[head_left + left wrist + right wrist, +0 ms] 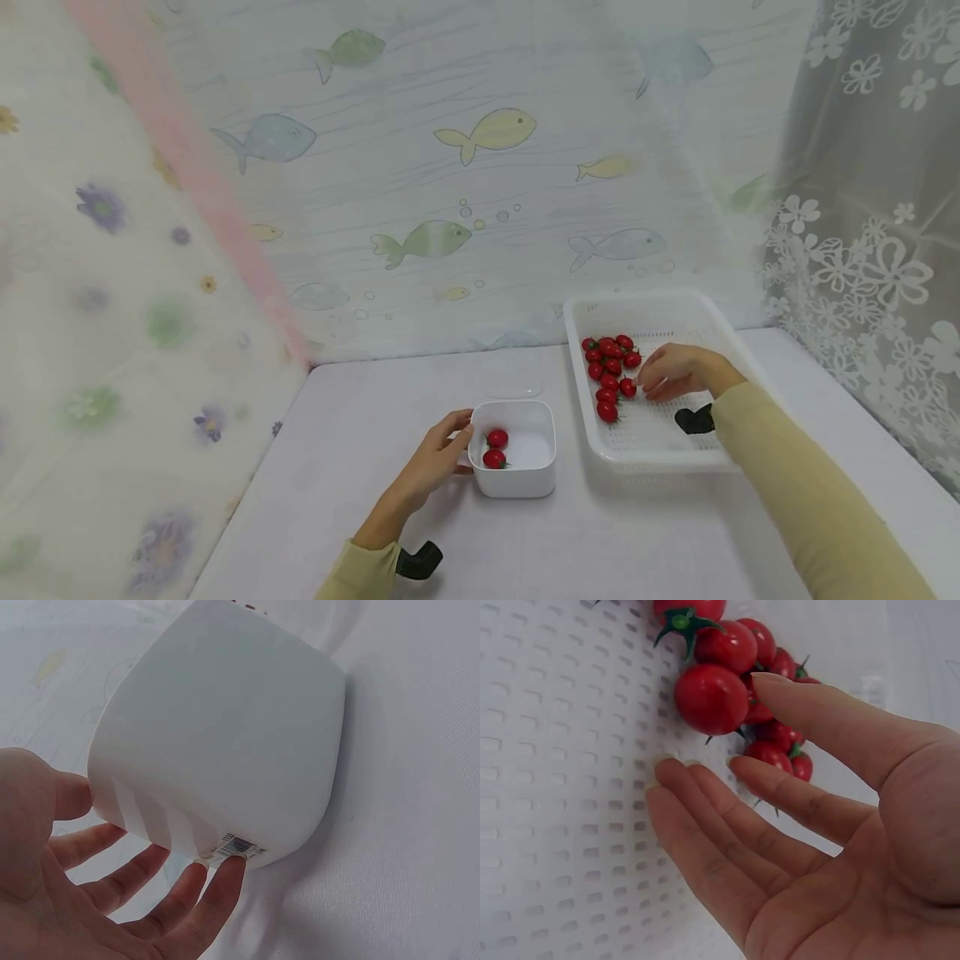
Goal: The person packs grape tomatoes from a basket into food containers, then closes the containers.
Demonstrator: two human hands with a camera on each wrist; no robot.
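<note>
A small white square container (528, 483) stands on the table with two cherry tomatoes (495, 448) inside. My left hand (435, 458) holds its left side, thumb and fingertips against the wall; a barcode label (236, 846) shows by one fingertip. Over the white perforated basket (675, 450), my right hand (678, 371) reaches down beside a pile of cherry tomatoes (611, 367). Its fingers are spread and gently bent, with a gap between thumb and fingers. In the right wrist view, one round tomato (711, 700) lies just ahead of the fingertips, and nothing is in the grasp.
A clear flat piece (513, 383) lies behind the small container. The basket stands at the back right, its rim raised above the white-covered table (360, 417). A fish-print curtain (420, 192) hangs along the back, with floral lace (862, 250) on the right.
</note>
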